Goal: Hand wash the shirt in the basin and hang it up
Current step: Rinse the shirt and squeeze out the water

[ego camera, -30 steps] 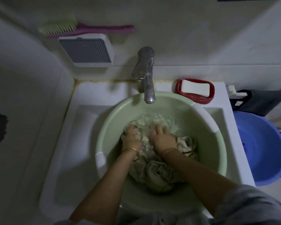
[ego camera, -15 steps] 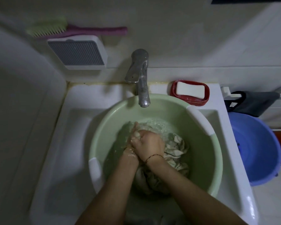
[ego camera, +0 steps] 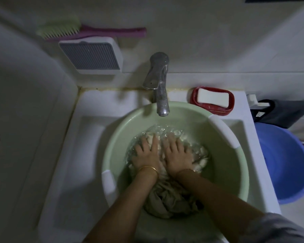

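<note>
A pale green basin with white grips sits in the white sink. Inside it lies a wet, crumpled beige shirt, part under shallow water, part bunched at the near side. My left hand and my right hand lie flat side by side on the shirt, fingers spread and pointing away, pressing it into the water. A gold bangle circles my left wrist. The cloth under my palms is hidden.
A metal tap hangs over the basin's far rim. A white soap bar in a red dish sits on the sink's back right corner. A blue bucket stands to the right, a brush and vent on the wall.
Half a second ago my hands were clasped together on a bunched piece of shirt. Now they are apart, flattened with fingers spread, pushed forward onto the cloth in the water.
</note>
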Demonstrator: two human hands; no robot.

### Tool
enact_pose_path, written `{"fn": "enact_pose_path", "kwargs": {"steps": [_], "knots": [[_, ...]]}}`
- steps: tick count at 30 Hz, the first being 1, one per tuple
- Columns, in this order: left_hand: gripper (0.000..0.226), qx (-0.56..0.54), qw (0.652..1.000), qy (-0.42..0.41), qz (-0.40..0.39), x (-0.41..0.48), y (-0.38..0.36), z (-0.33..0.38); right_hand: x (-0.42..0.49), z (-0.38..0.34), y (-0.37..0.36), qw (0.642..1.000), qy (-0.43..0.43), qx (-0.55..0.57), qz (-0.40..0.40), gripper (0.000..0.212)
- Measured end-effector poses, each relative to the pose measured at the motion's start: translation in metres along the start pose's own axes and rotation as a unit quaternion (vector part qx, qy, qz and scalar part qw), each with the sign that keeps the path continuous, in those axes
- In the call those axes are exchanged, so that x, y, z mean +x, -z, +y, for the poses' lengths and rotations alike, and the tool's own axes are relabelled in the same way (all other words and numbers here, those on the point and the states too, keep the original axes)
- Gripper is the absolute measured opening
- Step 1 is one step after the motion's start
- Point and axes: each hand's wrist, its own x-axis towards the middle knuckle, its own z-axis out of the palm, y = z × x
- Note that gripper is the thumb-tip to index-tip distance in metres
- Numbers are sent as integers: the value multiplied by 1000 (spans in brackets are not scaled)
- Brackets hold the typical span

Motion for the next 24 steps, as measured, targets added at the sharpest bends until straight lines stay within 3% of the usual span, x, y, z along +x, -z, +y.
{"fn": "enact_pose_path", "kwargs": {"steps": [1, 2, 3, 5, 7, 8, 10, 12, 13, 15, 16, 18, 20, 21, 24], "knots": [[52, -10, 999, 15, -32, 0, -2, -2, 2, 2, -3, 999, 32, -35, -22, 67], [44, 25, 1000, 0, -13, -2, -8, -5, 5, 7, -1, 997, 33, -60, -44, 66], [47, 16, 1000, -13, -17, -1, -10, -8, 7, 10, 0, 996, 7, -71, -50, 62], [57, -47, 997, -31, 51, -2, -11, -12, 6, 4, 3, 993, -82, -86, -23, 49], [59, -203, 978, 1, -41, 9, -7, -13, -1, -17, 11, 993, -117, -5, -8, 44], [54, -354, 933, 38, -48, 14, -6, -13, -1, -24, 8, 993, -109, 28, 32, 40], [36, -654, 738, 157, -57, 20, 4, -9, 1, -27, 15, 955, -124, 268, 40, 29], [39, -792, 561, 213, -115, 22, 16, -9, -5, -30, 30, 862, -130, 490, 28, 19], [49, -824, 500, 225, -142, 21, 20, -8, -13, -35, 42, 841, -107, 526, 65, 16], [49, -882, 403, 197, -143, 17, 21, -6, -27, -51, 62, 870, -49, 482, 96, 34], [42, -890, 392, 185, -142, 15, 20, -8, -32, -58, 68, 901, -37, 422, 96, 43], [26, -880, 420, 165, -151, 4, 23, -4, -29, -63, 75, 949, -37, 299, 95, 42], [14, -853, 472, 148, -170, -6, 32, 3, -15, -55, 81, 960, -64, 254, 99, 36], [13, -820, 521, 143, -188, -9, 35, 12, -7, -49, 82, 963, -85, 238, 96, 32], [34, -747, 617, 146, -198, -15, 47, 30, 16, -23, 79, 962, -134, 220, 91, 27]]}}
